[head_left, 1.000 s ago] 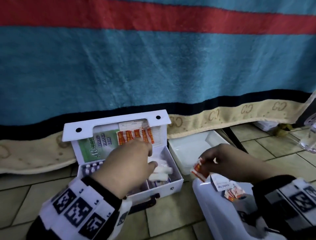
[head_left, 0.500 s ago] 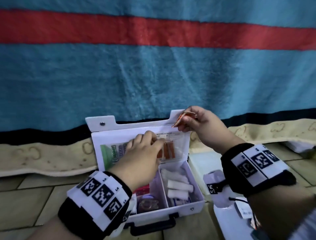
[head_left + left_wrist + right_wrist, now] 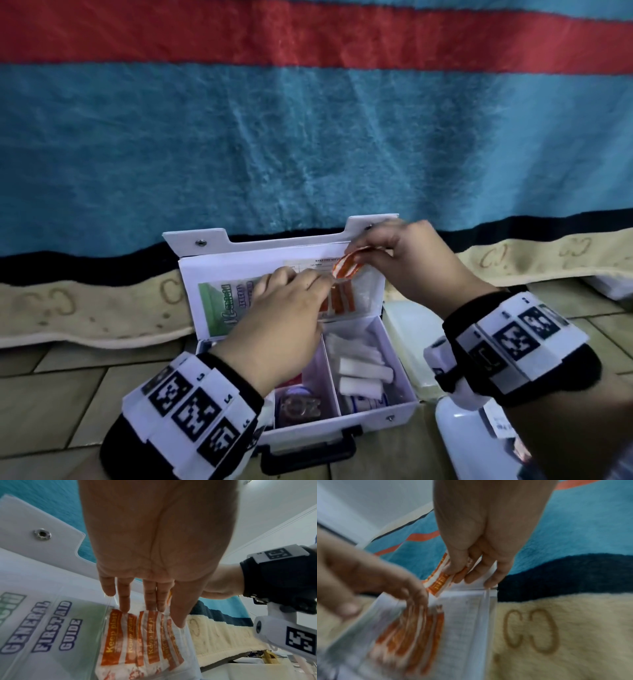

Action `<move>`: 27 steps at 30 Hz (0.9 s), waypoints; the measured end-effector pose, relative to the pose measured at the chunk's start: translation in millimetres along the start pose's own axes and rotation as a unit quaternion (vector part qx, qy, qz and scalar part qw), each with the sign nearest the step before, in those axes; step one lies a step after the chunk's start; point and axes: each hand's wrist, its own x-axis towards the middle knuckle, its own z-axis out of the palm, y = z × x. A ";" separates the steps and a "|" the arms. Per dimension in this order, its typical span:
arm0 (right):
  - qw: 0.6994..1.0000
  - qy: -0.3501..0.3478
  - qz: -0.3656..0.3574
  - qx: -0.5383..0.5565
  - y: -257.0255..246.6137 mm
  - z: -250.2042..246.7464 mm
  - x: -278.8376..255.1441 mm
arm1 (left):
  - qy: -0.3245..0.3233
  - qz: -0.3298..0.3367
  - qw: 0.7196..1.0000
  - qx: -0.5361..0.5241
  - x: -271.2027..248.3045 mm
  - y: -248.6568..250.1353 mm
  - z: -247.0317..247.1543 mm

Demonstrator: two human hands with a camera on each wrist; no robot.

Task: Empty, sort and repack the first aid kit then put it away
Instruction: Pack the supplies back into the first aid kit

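Observation:
The white first aid kit [image 3: 342,425] stands open on the tiled floor, its lid [image 3: 212,240] upright against a blanket. A clear pocket in the lid holds a green first aid guide [image 3: 226,308] [image 3: 42,626] and several orange plasters [image 3: 339,301] [image 3: 142,635]. My left hand [image 3: 291,294] [image 3: 147,607] lies with straight fingers on the pocket's top edge. My right hand [image 3: 394,253] [image 3: 467,574] pinches an orange-white plaster strip [image 3: 347,265] [image 3: 438,584] at the pocket's mouth. White gauze rolls [image 3: 359,368] and a tape roll [image 3: 298,406] lie in the base.
A striped blue and red blanket [image 3: 308,137] hangs behind the kit down to the floor tiles [image 3: 68,394]. A white plastic tray [image 3: 411,335] lies just right of the kit, and a white container [image 3: 472,442] with loose packets stands at the lower right.
My right hand has carried a plaster strip from the white container at the right up to the top of the lid pocket. My left hand has stayed at the pocket.

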 end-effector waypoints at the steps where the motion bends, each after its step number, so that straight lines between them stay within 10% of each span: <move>1: 0.998 -0.009 -0.026 -0.055 1.1 1.9 -1.2 | -0.002 -0.001 1.000 -0.001 -0.2 0.2 -0.3; 15: 0.940 -0.143 -0.070 -0.300 -25.6 -0.1 0.4 | -0.013 -0.003 1.000 -0.005 -2.1 0.4 -2.8; 27: 0.939 -0.167 -0.039 -0.299 -24.9 -3.8 9.1 | -0.017 -0.005 1.000 -0.011 -1.9 1.1 -5.4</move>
